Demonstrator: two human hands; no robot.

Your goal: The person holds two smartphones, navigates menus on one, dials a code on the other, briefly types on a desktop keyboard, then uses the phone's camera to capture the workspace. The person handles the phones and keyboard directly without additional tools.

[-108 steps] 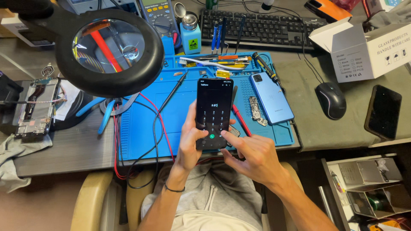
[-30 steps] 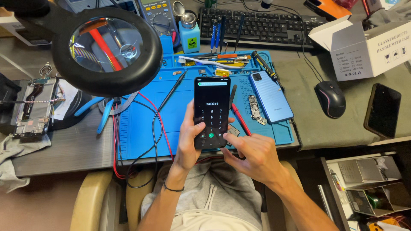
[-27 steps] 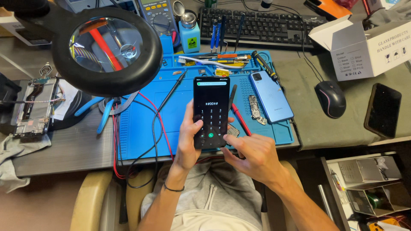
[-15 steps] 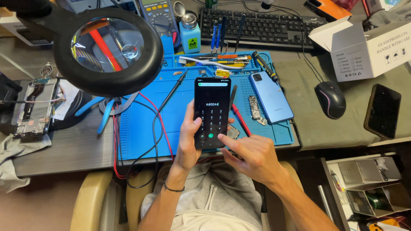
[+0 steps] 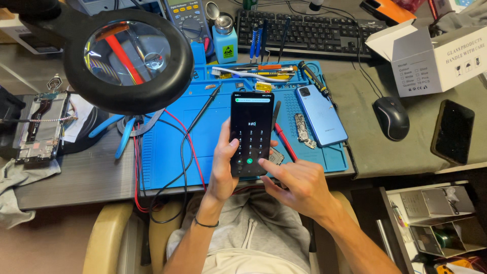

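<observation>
Magnifier lamp (image 5: pixel 129 61) at far left, over the counter (image 5: pixel 76 177). Centre — left hand (image 5: pixel 223 165) grips a black phone (image 5: pixel 251 133) upright above the blue mat (image 5: pixel 213 137), screen lit. Right hand (image 5: pixel 297 185), fingers loosely curled, touches the screen's lower edge with its index fingertip. Blue phone (image 5: pixel 320 115) lies just beside — black mouse (image 5: pixel 391 117) farther right.

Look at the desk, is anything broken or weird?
Yes. A phone lies opened up at the left edge, its insides showing. Small loose parts sit on the blue mat. The phone in the left hand looks whole.
</observation>
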